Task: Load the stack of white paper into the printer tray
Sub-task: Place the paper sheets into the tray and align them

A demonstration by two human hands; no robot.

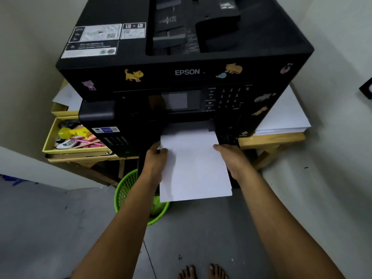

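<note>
Both long edges of the paper are gripped, the left hand and right hand curled round them with arms outstretched. Its far edge is held at the printer slot, its near edge overhanging the green basket.

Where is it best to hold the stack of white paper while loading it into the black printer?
Probably by its two long side edges, near the middle, one hand from each side, as the left hand and right hand do. The stack of white paper is flat and wide, so this likely prevents sagging toward the black printer.
</note>
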